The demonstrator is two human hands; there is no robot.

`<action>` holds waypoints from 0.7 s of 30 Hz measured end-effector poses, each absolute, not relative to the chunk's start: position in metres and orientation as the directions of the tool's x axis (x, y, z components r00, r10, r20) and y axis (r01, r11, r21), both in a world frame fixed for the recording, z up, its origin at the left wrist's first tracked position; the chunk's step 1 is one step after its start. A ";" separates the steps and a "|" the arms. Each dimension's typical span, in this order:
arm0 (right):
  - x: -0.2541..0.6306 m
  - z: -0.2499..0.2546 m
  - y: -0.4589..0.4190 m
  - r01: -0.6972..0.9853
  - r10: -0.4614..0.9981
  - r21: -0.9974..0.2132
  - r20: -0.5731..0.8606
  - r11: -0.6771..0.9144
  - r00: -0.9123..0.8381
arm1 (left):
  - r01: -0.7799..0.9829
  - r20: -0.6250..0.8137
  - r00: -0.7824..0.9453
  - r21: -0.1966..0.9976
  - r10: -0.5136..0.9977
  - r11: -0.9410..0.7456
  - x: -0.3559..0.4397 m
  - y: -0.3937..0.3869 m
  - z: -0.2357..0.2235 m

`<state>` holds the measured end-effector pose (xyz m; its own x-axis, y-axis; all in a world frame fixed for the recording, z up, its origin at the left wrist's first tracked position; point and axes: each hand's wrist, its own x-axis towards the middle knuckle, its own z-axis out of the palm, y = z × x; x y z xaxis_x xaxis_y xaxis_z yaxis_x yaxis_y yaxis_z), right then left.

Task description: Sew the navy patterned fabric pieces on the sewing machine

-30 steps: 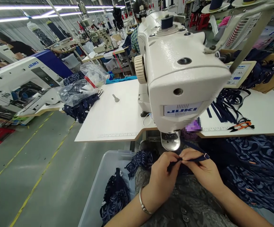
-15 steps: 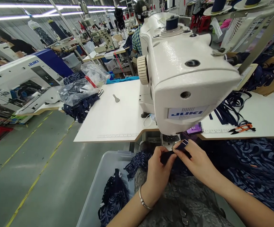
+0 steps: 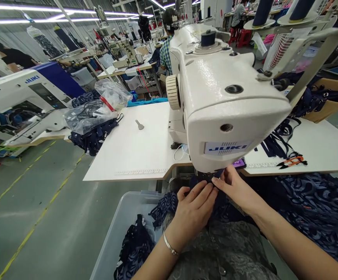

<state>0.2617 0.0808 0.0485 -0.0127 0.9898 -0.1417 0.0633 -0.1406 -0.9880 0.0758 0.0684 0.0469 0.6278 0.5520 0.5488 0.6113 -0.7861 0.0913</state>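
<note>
Under the head of a white sewing machine (image 3: 227, 105), both hands work close together at the needle area. My left hand (image 3: 194, 212) lies palm down with its fingers stretched out over dark navy fabric, fingertips just in front of the needle area. My right hand (image 3: 239, 190) pinches the navy fabric (image 3: 222, 200) between thumb and fingers, right beside the left fingertips. The machine head and my fingers hide most of the gripped part. Patterned navy garments (image 3: 317, 210) are heaped to the right of my right arm.
A translucent bin (image 3: 107, 243) with navy garments (image 3: 136, 249) stands at lower left. On the white table (image 3: 128, 151) lie a small metal piece (image 3: 139, 124), plastic-bagged goods (image 3: 90, 112), orange-handled snips (image 3: 293, 160) and navy straps (image 3: 276, 142). A cardboard box (image 3: 322, 111) stands at right.
Both hands were pinching the navy piece in front of the machine. Now the piece is up under the machine head, my left hand has flattened over it and my right hand has moved closer in.
</note>
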 end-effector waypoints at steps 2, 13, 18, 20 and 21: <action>0.263 0.050 0.082 0.046 0.992 -0.991 -0.128 -0.127 -0.011 | 0.623 0.544 0.619 0.099 0.566 -0.776 0.076 0.070 0.047; 0.275 0.051 0.091 0.295 0.998 -0.955 0.003 -0.016 0.063 | 0.629 0.526 0.630 0.087 0.572 -0.772 0.078 0.071 0.046; 0.277 0.052 0.102 0.363 0.998 -0.932 0.001 -0.023 0.064 | 0.660 0.550 0.602 0.065 0.579 -0.748 0.083 0.072 0.048; 0.276 0.053 0.106 0.379 0.998 -0.925 0.008 -0.018 0.066 | 0.674 0.555 0.592 0.056 0.584 -0.736 0.085 0.072 0.049; 0.276 0.054 0.108 0.382 0.998 -0.924 0.015 -0.013 0.069 | 0.679 0.554 0.591 0.051 0.586 -0.733 0.086 0.072 0.050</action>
<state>0.2760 0.1075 0.0541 0.0688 0.9975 0.0145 0.3823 -0.0129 -0.9239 0.0857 0.0725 0.0499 0.5915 0.5863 0.5536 0.6788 -0.7325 0.0505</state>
